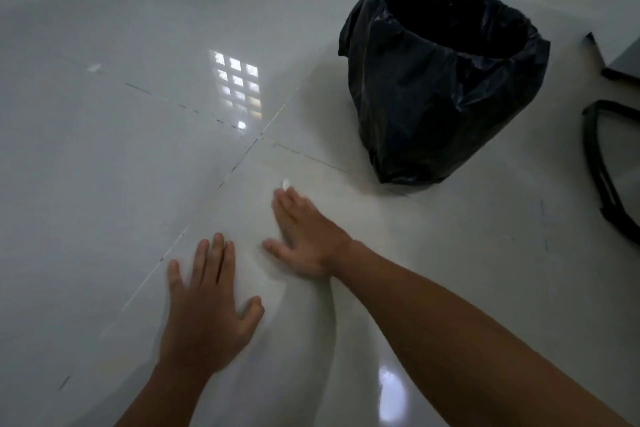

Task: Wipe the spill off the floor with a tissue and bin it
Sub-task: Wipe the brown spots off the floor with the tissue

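My left hand (207, 302) lies flat on the pale glossy floor tiles, fingers spread and nothing in it. My right hand (304, 236) reaches further forward, flat and palm down, fingers straight and together, blurred by motion. A small white speck (285, 183) sits on the tile just beyond its fingertips; I cannot tell whether it is tissue or spill. No tissue shows clearly, and whatever is under the right palm is hidden. The bin (443, 80), lined with a black plastic bag and open at the top, stands on the floor beyond and to the right of my right hand.
A dark looped strap or frame (602, 170) lies at the right edge, with a grey flat object (620, 59) above it. Tile joints cross (256, 139) ahead of my hands. A window's reflection (237, 83) shines on the floor to the left of the bin.
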Demonstrator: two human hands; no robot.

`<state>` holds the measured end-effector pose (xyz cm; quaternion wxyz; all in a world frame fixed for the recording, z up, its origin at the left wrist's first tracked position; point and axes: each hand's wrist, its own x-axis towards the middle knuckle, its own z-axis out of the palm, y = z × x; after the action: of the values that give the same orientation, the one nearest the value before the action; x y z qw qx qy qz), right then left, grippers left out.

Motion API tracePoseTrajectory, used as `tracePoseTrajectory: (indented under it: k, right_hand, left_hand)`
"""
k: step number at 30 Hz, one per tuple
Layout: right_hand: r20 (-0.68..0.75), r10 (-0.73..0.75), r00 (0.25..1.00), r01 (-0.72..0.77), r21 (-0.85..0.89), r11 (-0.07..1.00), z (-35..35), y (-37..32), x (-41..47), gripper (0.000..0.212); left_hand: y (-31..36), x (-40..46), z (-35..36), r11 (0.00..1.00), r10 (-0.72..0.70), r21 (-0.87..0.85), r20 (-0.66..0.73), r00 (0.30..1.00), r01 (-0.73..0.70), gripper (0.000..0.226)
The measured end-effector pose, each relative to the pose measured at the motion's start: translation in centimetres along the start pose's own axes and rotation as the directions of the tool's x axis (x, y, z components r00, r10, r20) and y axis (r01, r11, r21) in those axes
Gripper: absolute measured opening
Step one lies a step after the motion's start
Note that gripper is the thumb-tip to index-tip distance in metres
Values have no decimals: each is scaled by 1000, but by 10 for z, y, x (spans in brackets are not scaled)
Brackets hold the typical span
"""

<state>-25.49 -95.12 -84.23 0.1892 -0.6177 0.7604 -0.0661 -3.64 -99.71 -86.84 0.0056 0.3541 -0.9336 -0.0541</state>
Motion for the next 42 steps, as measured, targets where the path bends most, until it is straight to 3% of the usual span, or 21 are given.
tracePoseTrajectory:
  k: [2, 3, 8, 10, 12, 15, 16, 21, 25, 30, 34, 37, 39, 40, 42]
  right_hand:
    - [9, -201, 980, 201, -40, 979, 11, -3, -25, 82]
    - [5, -210, 978, 210, -39, 977, 12, 2, -35, 79]
    - [-6, 151, 989, -151, 30, 988, -13, 13, 36, 81]
    - [-6, 181, 983, -181, 42, 983, -18, -3, 78, 82]
    - [-15, 81, 997, -80, 51, 995, -9, -24, 87, 80]
    - [-12, -225, 974, 225, -6, 974, 10, -34, 31, 72]
    - [-34, -253, 967, 252, -22, 967, 12, -23, 16, 70]
    - [-66, 128, 990, -125, 42, 991, -19, 11, 61, 76]
    - [-59, 44, 997, -40, 65, 997, -4, -4, 27, 66]
    - [-201, 355, 913, -302, 251, 920, 24, 9, -90, 56]
    - [-151, 137, 979, -93, 266, 960, 87, -65, -197, 59]
    - [-120, -90, 989, 104, 113, 988, 126, -85, -276, 44]
    - [-212, -4, 977, 31, 126, 992, 122, -72, -298, 45]
    - [-252, 128, 959, -83, 181, 980, 114, -64, -304, 48]
    - [-300, 431, 851, -363, 258, 896, 95, -46, -297, 59]
  left_hand:
    - [-1, 1, -1, 1000, -3, -13, 0, 1000, 3, 92]
    - [-1, 1, -1, 1000, -9, -17, 6, 1000, 9, 92]
    - [0, 1, -1, 1000, -21, -11, 26, 999, 21, 92]
    - [-1, 2, 0, 1000, -18, 1, 23, 1000, 18, 92]
    - [0, 2, -2, 1000, -18, 13, 31, 999, 18, 92]
    - [1, 0, -3, 1000, -22, -8, 50, 999, 22, 91]
    - [0, 0, -3, 1000, -9, -7, 55, 998, 10, 90]
    - [-2, 1, 1, 1000, 6, -8, 19, 1000, -6, 87]
    - [-3, 0, 0, 1000, 8, -29, 22, 1000, -7, 87]
    - [0, 0, -1, 999, 4, -36, 5, 1000, -4, 84]
    - [-1, -1, 2, 999, 6, -34, 6, 1000, -6, 84]
    - [-1, -3, 3, 999, 9, -31, 20, 1000, -8, 82]
    - [0, -4, 3, 1000, 14, -27, 21, 1000, -14, 81]
    - [0, -6, 2, 999, 12, -29, 14, 1000, -12, 80]
    - [1, -12, 1, 998, 18, -57, 6, 1000, -17, 79]
